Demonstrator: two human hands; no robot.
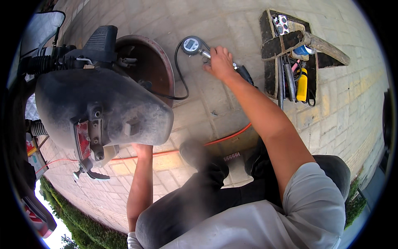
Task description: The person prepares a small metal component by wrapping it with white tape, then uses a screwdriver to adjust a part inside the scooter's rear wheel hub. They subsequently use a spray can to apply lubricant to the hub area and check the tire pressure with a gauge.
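At the upper middle, my right hand [222, 63] is closed round the metal body of a tire inflator with a round digital gauge [191, 45], low over the paving. Its black grip [243, 74] shows past my wrist. A thin black hose [180, 76] loops from the gauge toward the scooter and goes out of sight behind its black rear mudguard [112, 108]. My left hand [143, 149] reaches up behind the mudguard's lower edge, its fingers hidden. A cracked red reflector [83, 139] sits on the mudguard.
A wooden toolbox [269, 79] with a branch-like handle holds tools and a yellow bottle [302, 84] at the upper right. A round brown basin [166, 68] stands behind the mudguard. An orange hose [232, 135] crosses the paving before my feet. Hedge [74, 211] lies lower left.
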